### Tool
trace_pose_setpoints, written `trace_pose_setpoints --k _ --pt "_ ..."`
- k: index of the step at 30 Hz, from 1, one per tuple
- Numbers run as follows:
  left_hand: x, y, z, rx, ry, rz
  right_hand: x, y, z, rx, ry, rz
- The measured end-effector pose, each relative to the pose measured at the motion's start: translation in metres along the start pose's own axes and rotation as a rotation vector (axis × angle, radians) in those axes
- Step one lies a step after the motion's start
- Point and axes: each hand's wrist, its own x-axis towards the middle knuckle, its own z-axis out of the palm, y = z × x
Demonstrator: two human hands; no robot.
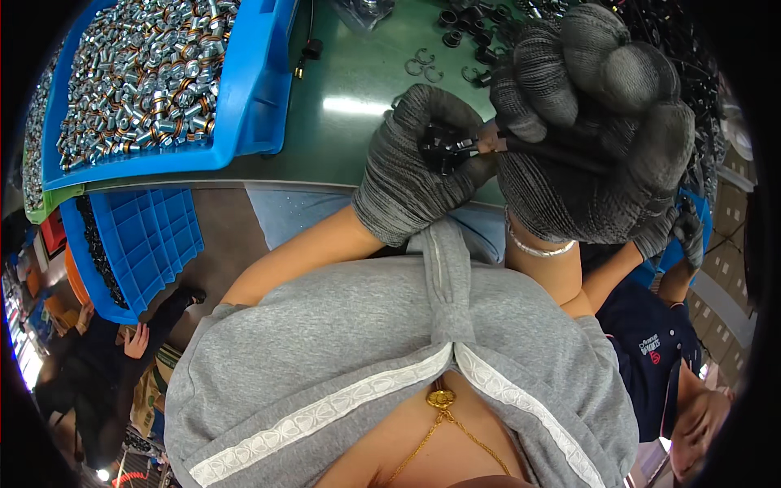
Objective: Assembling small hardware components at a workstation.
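Observation:
Both my hands wear grey-and-black knit gloves and meet over the green tabletop. My left hand is closed round a small black part, its fingers hiding much of the shape. Larger and closer to the camera, my right hand is curled round a dark-handled hand tool. The tool's brownish metal tip reaches to the black part; its exact kind is hidden by the glove. Just beyond my hands lie several C-shaped retaining rings.
At the left stands a blue bin full of bolts with washers. Small black rings lie at the back. A blue crate sits lower left. One co-worker is close on my right, another person is at the far left.

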Motion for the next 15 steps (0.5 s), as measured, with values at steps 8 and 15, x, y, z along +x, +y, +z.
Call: trace_pose_setpoints --k 8,15 --pt "-0.001 -0.021 0.011 -0.29 0.154 0.026 0.001 0.015 0.01 -0.036 -0.016 0.064" --pt "-0.006 -0.003 -0.004 -0.172 0.008 -0.186 0.012 0.005 0.024 -0.151 -0.014 0.091"
